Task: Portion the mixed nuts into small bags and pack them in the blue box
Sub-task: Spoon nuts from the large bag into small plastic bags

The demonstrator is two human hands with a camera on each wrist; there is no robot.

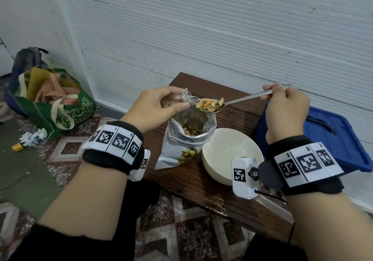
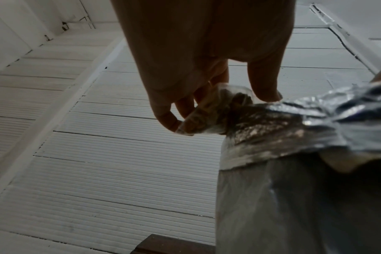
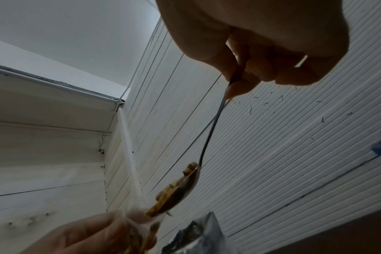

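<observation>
Left hand (image 1: 155,107) pinches small clear bag (image 1: 186,97) above foil pouch (image 1: 187,137); right hand (image 1: 286,109) grips spoon (image 1: 242,99) heaped with nuts (image 1: 210,104) at bag mouth.

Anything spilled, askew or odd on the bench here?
No spill shows. The foil nut pouch leans toward the white bowl, mouth crumpled open. The bowl looks empty. The spoon is heaped level at the small clear bag.

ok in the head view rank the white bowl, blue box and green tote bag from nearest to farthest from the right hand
From the right hand:
1. blue box, just beside and below the hand.
2. white bowl, lower, toward the person.
3. green tote bag, on the floor, far left.
</observation>
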